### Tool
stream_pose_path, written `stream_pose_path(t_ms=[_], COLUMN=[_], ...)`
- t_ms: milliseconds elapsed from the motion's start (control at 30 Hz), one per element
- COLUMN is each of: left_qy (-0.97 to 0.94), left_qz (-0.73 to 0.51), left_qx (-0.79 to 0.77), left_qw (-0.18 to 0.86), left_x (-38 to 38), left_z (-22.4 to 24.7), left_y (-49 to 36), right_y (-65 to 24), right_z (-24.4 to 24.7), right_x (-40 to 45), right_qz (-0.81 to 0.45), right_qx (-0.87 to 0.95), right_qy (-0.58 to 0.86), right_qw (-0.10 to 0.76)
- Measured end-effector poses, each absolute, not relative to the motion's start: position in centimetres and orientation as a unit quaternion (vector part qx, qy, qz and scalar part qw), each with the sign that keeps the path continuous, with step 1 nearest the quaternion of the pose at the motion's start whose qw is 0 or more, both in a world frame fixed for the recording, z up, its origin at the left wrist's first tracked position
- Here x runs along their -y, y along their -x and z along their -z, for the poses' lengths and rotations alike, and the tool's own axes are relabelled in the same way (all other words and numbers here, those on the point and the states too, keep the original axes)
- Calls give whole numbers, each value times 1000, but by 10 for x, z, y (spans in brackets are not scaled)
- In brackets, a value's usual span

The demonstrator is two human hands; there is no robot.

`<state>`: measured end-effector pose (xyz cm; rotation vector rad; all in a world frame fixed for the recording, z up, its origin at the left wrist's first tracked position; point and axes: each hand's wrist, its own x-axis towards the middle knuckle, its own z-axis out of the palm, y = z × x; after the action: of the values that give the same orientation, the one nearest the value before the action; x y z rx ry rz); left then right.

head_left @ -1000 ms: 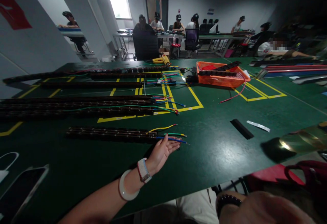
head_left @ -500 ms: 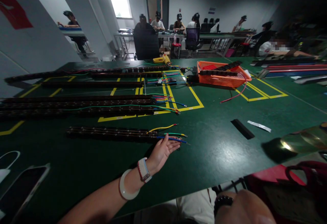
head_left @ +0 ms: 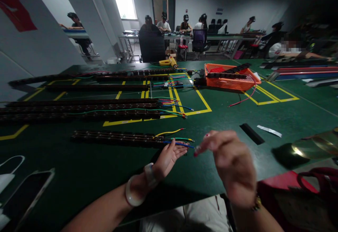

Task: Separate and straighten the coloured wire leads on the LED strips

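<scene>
My left hand [head_left: 169,156] is palm up, its thumb resting over a blue wire [head_left: 182,144] that lies across its outstretched fingers. The wire comes from the right end of a dark wired strip [head_left: 118,136], together with a yellow wire [head_left: 169,132] and a green wire [head_left: 182,139]. My right hand [head_left: 229,161] is blurred, its thumb and forefinger pinched together close by the blue wire's tip. A small shiny piece [head_left: 197,149] shows at those fingertips, too small to name.
More dark strips [head_left: 79,108] with coloured wires lie behind. Farther back are a yellow heat gun [head_left: 169,62] and an orange basket [head_left: 224,84]. At right are a black strip [head_left: 251,133], a white strip [head_left: 269,130] and a clear yellowish bottle [head_left: 314,144]; a phone [head_left: 27,196] lies at left.
My right hand has risen from the lap area at lower right to the blue wire's tip. My left hand has stayed nearly still under the wire.
</scene>
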<state>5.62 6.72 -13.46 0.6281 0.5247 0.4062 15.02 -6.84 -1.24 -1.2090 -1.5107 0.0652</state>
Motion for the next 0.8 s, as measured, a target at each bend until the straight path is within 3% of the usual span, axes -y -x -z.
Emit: stream_pose_path(t_ms=[133, 267, 367, 600, 800], left_qy=[-315, -344, -353, -461, -546], left_qz=[-201, -197, -192, -82, -25], left_qx=[-261, -237, -240, -240, -183], left_qw=[890, 887, 884, 850, 817], left_x=[-66, -66, -67, -58, -56], left_z=[131, 129, 128, 127, 127], left_y=[-56, -56, -55, -54, -52], right_y=[-193, -208, -210, -217, -220], right_z=[47, 93, 109, 118, 121], right_x=[47, 50, 55, 44, 40], right_qz=[92, 80, 45, -1, -51], right_qx=[628, 620, 628, 605, 639], right_qy=[690, 748, 755, 772, 756], right_qw=[348, 221, 186, 194, 134])
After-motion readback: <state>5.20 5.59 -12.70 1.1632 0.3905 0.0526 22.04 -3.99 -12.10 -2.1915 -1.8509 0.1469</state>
